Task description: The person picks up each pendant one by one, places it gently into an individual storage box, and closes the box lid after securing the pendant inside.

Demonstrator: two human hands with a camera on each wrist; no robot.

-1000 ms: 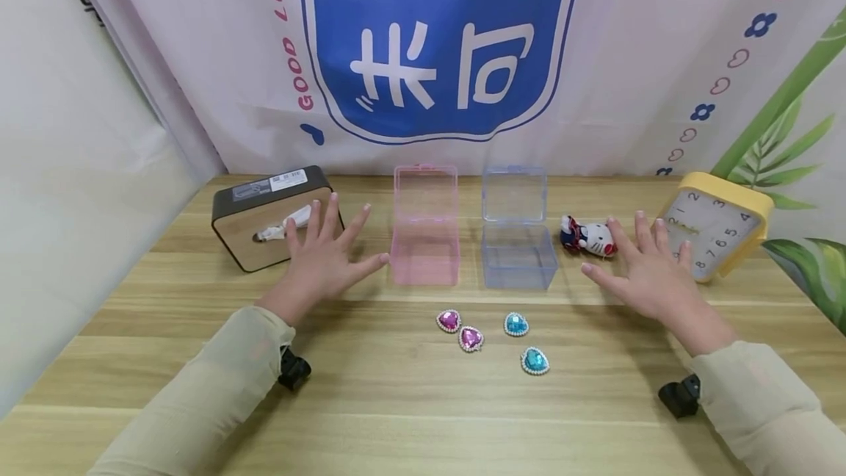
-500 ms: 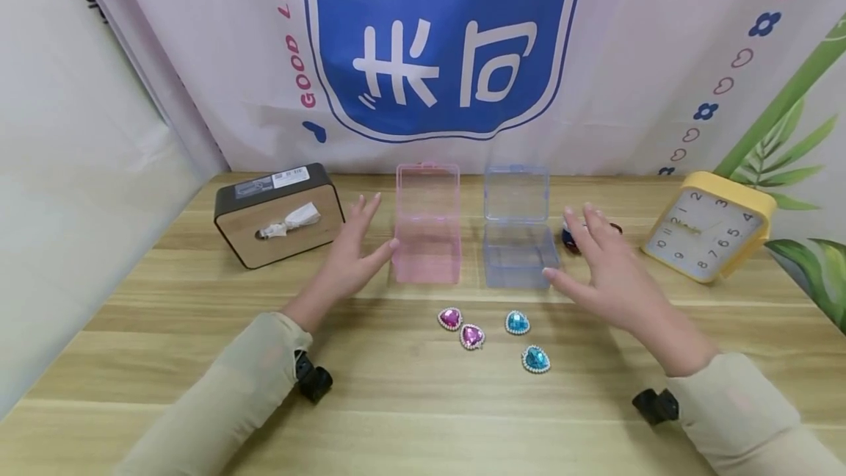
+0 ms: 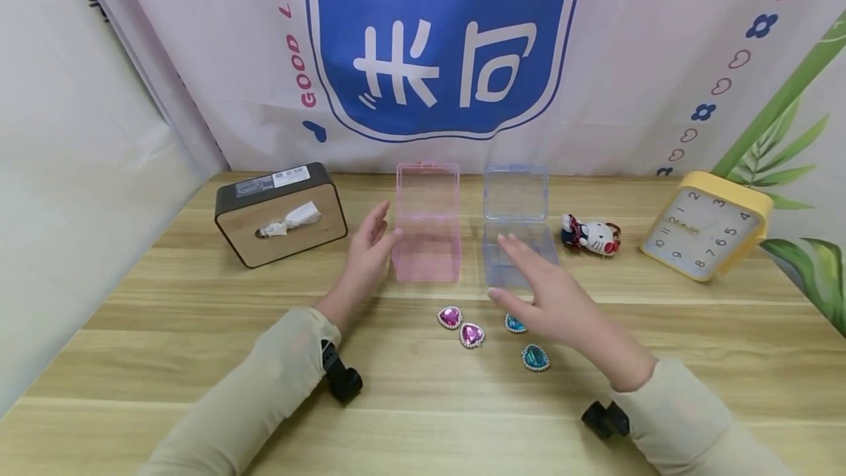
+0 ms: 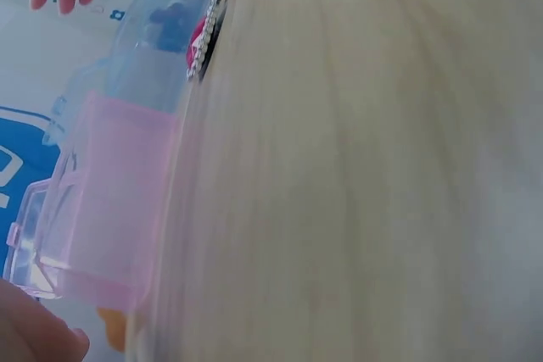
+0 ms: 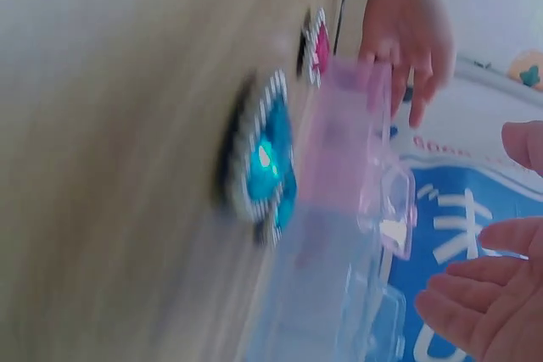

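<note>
My left hand (image 3: 363, 255) is beside the left wall of the clear pink box (image 3: 426, 263), fingers loosely bent and holding nothing; whether the thumb touches the box I cannot tell. Over the front of the clear blue box (image 3: 543, 274) hovers my right hand (image 3: 562, 307), fingers extended. Both boxes have their lids raised. In front of them lie a pink heart-shaped gem (image 3: 449, 317) with a beaded rim and a second pink gem (image 3: 472, 335). One blue gem (image 3: 514, 324) is partly covered by the right hand; another blue gem (image 3: 535, 358) sits nearer me.
A tissue box (image 3: 291, 222) stands at the left, a tissue poking from its slot. Right of the blue box lies a small cat doll (image 3: 595, 236), and beyond it a yellow clock (image 3: 703, 230) leans. A printed cloth (image 3: 615, 79) hangs behind the wooden table (image 3: 423, 432).
My left hand has moved right, from in front of the tissue box to the pink box. The right hand has swept left from the doll and clock to the blue box, uncovering the doll.
</note>
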